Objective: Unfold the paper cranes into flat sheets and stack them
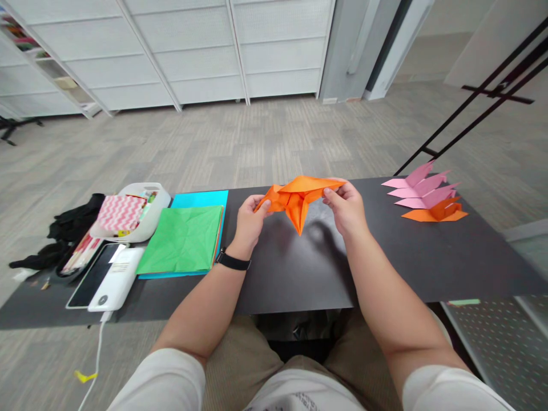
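An orange folded paper figure (301, 194) is stretched between my two hands above the dark table (295, 274). My left hand (250, 221) pinches its left end between thumb and fingers. At the other side, my right hand (346, 208) grips the long pointed end. A pointed flap hangs down from the figure's middle. Over on the right of the table stand several pink folded paper figures (422, 188) in a row, with another orange folded figure (436, 212) at the near end.
Green paper sheets (184, 240) lie on blue sheets (201, 198) left of my hands. Farther left are a white power bank (116, 279) with a cable, a phone (92, 279), a white basket (156, 211) and black cloth (77, 220). A black metal stand (454, 114) rises behind the right end.
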Motion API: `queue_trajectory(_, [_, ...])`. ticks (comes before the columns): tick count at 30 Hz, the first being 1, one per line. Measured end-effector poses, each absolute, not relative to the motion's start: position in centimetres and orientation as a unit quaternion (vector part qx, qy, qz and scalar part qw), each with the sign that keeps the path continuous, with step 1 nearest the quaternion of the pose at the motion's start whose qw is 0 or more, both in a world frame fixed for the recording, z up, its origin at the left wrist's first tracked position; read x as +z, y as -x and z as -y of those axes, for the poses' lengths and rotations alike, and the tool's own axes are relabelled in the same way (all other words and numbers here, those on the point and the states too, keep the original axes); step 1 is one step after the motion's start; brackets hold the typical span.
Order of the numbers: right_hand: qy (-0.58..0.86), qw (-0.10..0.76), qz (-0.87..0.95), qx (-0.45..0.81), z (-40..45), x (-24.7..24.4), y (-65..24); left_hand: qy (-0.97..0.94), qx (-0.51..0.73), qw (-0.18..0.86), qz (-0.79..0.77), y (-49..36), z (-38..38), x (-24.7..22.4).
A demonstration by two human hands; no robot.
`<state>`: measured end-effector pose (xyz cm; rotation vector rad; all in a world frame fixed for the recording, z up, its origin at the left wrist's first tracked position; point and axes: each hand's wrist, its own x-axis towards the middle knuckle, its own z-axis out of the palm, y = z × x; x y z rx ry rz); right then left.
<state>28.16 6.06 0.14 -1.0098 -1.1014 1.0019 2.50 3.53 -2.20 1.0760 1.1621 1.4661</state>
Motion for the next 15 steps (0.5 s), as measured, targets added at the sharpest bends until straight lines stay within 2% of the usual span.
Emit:
queue_trajectory(10, [0.397,0.657,0.405,0.496,-6.7,0.1,-29.3,-0.403,0.573,0.561,-0.443,-2.4,-3.5,-2.4])
queue_trajectory(15, [0.375,0.669,0.407,0.497,-6.9,0.1,-30.0,-0.422,0.554,0.567,-0.441,-2.5,-3.6,-2.5])
